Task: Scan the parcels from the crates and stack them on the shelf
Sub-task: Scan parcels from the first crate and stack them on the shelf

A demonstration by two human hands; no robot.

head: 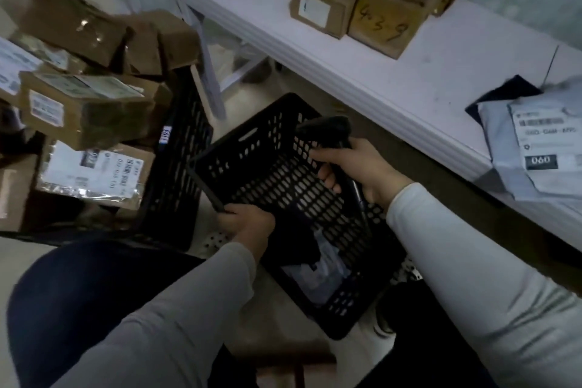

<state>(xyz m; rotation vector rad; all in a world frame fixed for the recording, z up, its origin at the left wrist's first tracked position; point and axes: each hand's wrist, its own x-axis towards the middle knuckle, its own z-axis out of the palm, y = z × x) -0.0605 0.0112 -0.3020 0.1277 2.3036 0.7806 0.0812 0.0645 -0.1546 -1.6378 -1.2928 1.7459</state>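
A black perforated crate [271, 164] sits tilted on the floor between my knees. My left hand [248, 227] grips its near left rim. Inside it, low down, lies a grey plastic parcel [318, 271], partly in shadow. My right hand [362, 167] holds a black handheld scanner [330, 129] by its handle, above the crate's right wall, head pointing left. The white shelf [393, 79] runs along the right. On it lie a grey mailer bag [541, 142] with a label marked 060 and brown cardboard boxes [324, 6].
A second black crate [176, 167] at the left is heaped with brown labelled cardboard boxes [88, 110], several stacked loosely. One shelf box [381, 22] bears handwritten digits. A white shelf post [201, 41] stands between the crates and the shelf. My knees frame the bottom.
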